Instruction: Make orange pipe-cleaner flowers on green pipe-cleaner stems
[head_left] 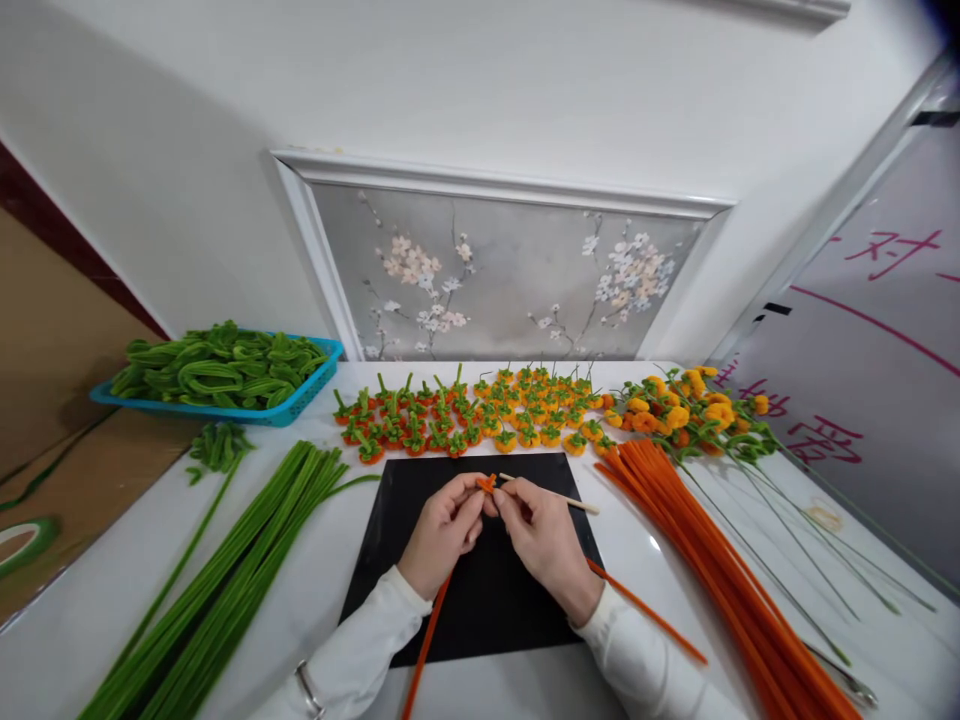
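Right between the fingertips, above the black mat (495,615), a small folded orange piece (487,484) is pinched by both hands. The left hand (441,535) is closed, thumb and forefinger pressed on the piece, other fingers curled in; the right hand (546,540) grips its near side likewise, fingers bent. One pale wooden stick (581,505) passes by the right fingers, its tip just beside the piece; I cannot tell how firmly it is held. Two lengths of orange strand show, one below the left hand (426,650), one beyond the right wrist (649,612); whether they join is hidden

Around the single mat, the white desk (315,580) carries two large bundles, one of green stems (232,570) to the left and one of orange stems (697,540) to the right, each too dense to count. Behind stand rows of small orange heads (370,452) and yellow heads (529,437) with green tops, dozens together, then one heap of stemmed flowers (718,412)

One container, a blue basket (300,405) at the far left, holds looped green pieces (214,375) heaped above its rim
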